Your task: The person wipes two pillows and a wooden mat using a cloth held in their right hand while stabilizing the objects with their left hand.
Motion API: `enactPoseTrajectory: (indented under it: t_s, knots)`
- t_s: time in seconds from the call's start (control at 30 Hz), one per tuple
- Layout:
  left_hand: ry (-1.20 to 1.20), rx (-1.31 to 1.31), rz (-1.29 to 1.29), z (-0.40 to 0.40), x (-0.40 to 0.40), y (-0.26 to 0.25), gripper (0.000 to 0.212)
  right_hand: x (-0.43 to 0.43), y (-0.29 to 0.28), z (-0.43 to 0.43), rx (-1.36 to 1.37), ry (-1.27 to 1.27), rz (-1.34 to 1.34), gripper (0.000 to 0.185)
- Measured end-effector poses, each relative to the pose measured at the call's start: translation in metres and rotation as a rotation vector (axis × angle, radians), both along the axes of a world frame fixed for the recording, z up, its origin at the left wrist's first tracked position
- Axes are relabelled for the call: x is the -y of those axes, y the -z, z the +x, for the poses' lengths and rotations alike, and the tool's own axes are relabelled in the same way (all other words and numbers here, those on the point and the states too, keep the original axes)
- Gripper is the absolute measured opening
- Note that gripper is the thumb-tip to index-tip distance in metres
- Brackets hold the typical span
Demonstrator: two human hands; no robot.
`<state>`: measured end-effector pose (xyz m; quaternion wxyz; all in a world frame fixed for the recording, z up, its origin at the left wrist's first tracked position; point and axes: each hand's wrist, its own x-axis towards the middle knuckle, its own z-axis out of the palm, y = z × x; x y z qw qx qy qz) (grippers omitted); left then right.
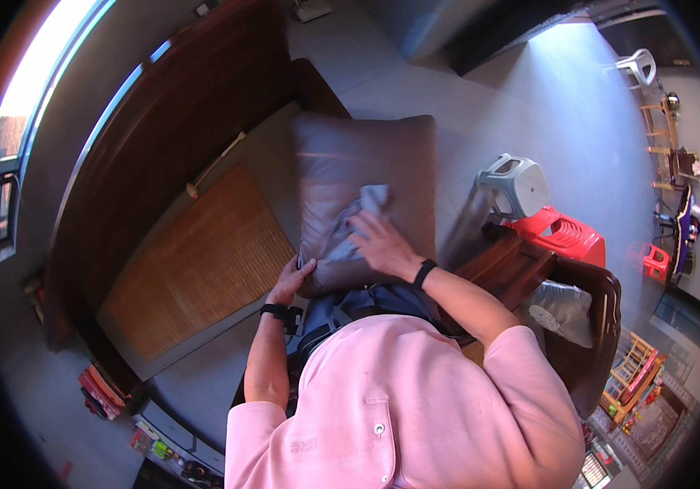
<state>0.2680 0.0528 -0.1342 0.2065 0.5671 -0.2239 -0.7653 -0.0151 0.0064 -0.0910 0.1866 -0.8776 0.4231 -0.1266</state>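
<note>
A brown leather-like seat cushion (380,159) stands before me, its lower edge at my lap. My left hand (289,282) grips its lower left corner, thumb on the front face. Flat on the cushion's face, my right hand (384,247) presses a crumpled grey cloth (342,235). Part of that cloth sticks out beyond my fingertips, and some is hidden beneath them. The right hand and cloth look slightly blurred.
Left is a dark wooden sofa (160,140) with a bamboo mat (203,263) and a long pale stick (218,164). A grey plastic stool (515,186) and a red plastic stool (569,238) stand right, near a wooden armchair (609,305) holding a silver cushion (563,312).
</note>
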Motion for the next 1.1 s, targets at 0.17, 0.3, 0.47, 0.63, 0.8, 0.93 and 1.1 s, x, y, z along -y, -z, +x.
enactPoseTrajectory:
  t_s: [0.17,0.3,0.47,0.63,0.8,0.93,1.1]
  knots:
    - [0.213,0.129,0.046,-0.001,0.017,0.001,0.072,-0.033,0.045,-0.107,0.023,0.698,0.232,0.028]
    - [0.17,0.145,-0.238,-0.022,0.053,-0.013,0.091,-0.021,0.054,-0.133,0.152,1.294,0.56,0.028]
    - [0.127,0.533,-0.54,-0.067,0.105,-0.018,0.112,0.049,0.02,-0.074,0.295,0.864,-0.004,0.041]
    - [0.217,0.769,-0.607,-0.087,0.111,0.007,0.121,0.04,0.043,-0.057,-0.001,0.844,0.06,0.056]
    - [0.228,0.75,-0.618,-0.083,0.11,0.005,0.12,-0.064,0.085,-0.123,0.163,0.849,0.905,0.04]
    - [0.147,0.642,-0.576,-0.074,0.112,0.012,0.118,-0.049,0.061,-0.162,-0.081,1.013,0.919,0.026]
    - [-0.098,0.669,-0.457,-0.065,0.115,0.03,0.116,0.068,-0.003,-0.091,0.228,0.664,-0.037,0.023]
